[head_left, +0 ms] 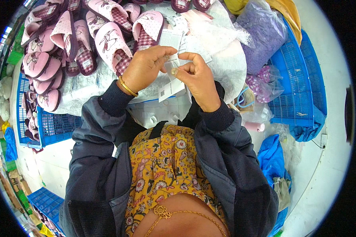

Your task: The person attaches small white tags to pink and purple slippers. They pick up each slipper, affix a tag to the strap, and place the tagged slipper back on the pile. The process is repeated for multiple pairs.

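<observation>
Over the table's near edge, both my hands are closed in a pinch and meet at a small white label (172,59), which looks partly clear. My left hand (144,67), with a gold bangle at its wrist, grips the label from the left. My right hand (197,79) has its thumb and forefinger at the label's right side. Just below the fingers a white card (172,89) with a square printed code hangs at the table edge; whether it is joined to the label I cannot tell. Pink slippers (112,43) with checked insoles lie beyond my left hand.
More slippers pile up at the table's left, above a blue crate (59,125). Clear plastic bags (211,33) and papers cover the white table (221,77). On the right stand a bag of purple material (261,35) and blue baskets (290,89).
</observation>
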Action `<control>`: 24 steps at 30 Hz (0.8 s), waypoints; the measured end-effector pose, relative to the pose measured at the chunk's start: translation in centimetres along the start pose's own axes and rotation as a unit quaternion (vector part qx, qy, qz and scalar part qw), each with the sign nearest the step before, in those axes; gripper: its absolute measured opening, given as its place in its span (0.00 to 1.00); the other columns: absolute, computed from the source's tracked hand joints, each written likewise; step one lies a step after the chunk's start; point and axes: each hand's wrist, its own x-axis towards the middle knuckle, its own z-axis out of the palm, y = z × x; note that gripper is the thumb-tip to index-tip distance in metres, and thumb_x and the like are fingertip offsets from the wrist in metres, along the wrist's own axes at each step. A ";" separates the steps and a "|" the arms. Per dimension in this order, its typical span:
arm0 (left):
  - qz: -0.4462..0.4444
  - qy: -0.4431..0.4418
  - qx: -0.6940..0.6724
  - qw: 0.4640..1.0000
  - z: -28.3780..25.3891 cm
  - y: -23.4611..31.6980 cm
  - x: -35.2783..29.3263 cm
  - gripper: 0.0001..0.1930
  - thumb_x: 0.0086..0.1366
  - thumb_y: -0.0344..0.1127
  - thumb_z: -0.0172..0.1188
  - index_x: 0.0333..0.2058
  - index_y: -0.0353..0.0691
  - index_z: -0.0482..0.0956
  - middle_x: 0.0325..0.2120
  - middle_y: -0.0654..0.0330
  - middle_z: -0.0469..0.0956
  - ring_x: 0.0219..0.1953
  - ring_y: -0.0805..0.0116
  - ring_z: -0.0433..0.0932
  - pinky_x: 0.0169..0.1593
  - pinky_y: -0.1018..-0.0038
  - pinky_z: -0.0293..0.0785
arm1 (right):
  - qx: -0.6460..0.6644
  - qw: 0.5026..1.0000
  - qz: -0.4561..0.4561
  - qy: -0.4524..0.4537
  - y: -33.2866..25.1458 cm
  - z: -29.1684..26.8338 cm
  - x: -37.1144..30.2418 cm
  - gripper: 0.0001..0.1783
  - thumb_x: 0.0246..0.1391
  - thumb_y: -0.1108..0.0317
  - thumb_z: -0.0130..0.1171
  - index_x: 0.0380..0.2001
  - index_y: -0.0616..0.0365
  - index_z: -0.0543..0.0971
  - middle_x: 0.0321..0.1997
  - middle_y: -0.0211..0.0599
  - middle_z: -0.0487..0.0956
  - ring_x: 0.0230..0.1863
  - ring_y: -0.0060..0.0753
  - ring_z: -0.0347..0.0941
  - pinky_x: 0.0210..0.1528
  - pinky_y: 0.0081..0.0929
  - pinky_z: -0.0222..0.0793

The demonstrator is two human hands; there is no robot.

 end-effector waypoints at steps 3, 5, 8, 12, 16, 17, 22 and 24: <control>0.003 0.005 0.001 1.000 0.1 0.2 -0.5 0.15 0.69 0.24 0.51 0.52 0.34 0.77 0.38 0.56 0.79 0.30 0.72 0.79 0.35 0.78 0.76 | -0.007 1.000 0.005 0.001 0.0 0.2 -0.1 0.23 0.51 0.72 0.66 0.49 0.65 0.71 0.31 0.35 0.80 0.30 0.17 0.71 0.33 0.18 0.66; 0.016 0.011 -0.003 1.000 0.3 -0.3 -0.9 0.15 0.69 0.23 0.51 0.52 0.34 0.77 0.38 0.55 0.79 0.30 0.71 0.80 0.35 0.78 0.77 | -0.013 1.000 0.011 0.001 0.0 0.5 -0.2 0.22 0.50 0.72 0.66 0.48 0.65 0.72 0.31 0.35 0.81 0.30 0.17 0.71 0.33 0.18 0.67; 0.043 0.011 0.023 0.999 0.2 -0.5 -1.3 0.15 0.69 0.22 0.51 0.52 0.32 0.77 0.38 0.54 0.79 0.31 0.70 0.81 0.36 0.76 0.77 | -0.021 1.000 0.017 0.008 -0.2 0.6 -0.3 0.22 0.50 0.73 0.66 0.48 0.65 0.72 0.31 0.36 0.81 0.30 0.17 0.72 0.33 0.18 0.67; 0.066 0.016 0.042 0.997 0.1 -0.2 -1.8 0.14 0.69 0.22 0.51 0.52 0.31 0.77 0.38 0.53 0.80 0.33 0.68 0.82 0.38 0.75 0.78 | -0.026 0.999 0.024 0.005 -0.4 0.9 -0.5 0.22 0.50 0.72 0.67 0.48 0.66 0.72 0.31 0.36 0.81 0.31 0.17 0.72 0.33 0.18 0.66; 0.100 0.017 0.078 0.992 0.1 -0.7 -2.0 0.14 0.68 0.22 0.51 0.51 0.31 0.77 0.39 0.52 0.80 0.34 0.67 0.82 0.39 0.75 0.78 | -0.017 0.999 0.026 0.006 -0.1 1.1 -0.6 0.22 0.50 0.73 0.66 0.47 0.66 0.72 0.31 0.36 0.81 0.30 0.18 0.72 0.33 0.18 0.66; 0.108 0.016 0.086 0.990 0.1 -0.7 -2.1 0.14 0.68 0.22 0.51 0.51 0.31 0.77 0.39 0.52 0.80 0.35 0.67 0.82 0.39 0.75 0.78 | -0.013 1.000 0.027 0.007 0.0 1.1 -0.6 0.21 0.50 0.73 0.65 0.47 0.66 0.72 0.31 0.35 0.81 0.30 0.17 0.72 0.33 0.18 0.66; -0.039 0.006 -0.064 0.997 0.1 0.2 -2.4 0.12 0.69 0.24 0.52 0.49 0.30 0.77 0.41 0.57 0.80 0.36 0.72 0.81 0.39 0.78 0.79 | 0.001 1.000 0.028 0.008 1.0 0.8 -0.6 0.19 0.52 0.73 0.63 0.46 0.67 0.73 0.30 0.32 0.80 0.30 0.16 0.71 0.31 0.17 0.66; -0.133 -0.021 -0.169 0.976 -0.5 0.2 -2.3 0.11 0.70 0.27 0.54 0.48 0.30 0.78 0.40 0.60 0.80 0.35 0.75 0.79 0.38 0.80 0.79 | -0.026 1.000 0.015 -0.003 1.2 0.9 -1.1 0.18 0.52 0.72 0.63 0.45 0.67 0.73 0.30 0.31 0.79 0.29 0.15 0.71 0.30 0.17 0.66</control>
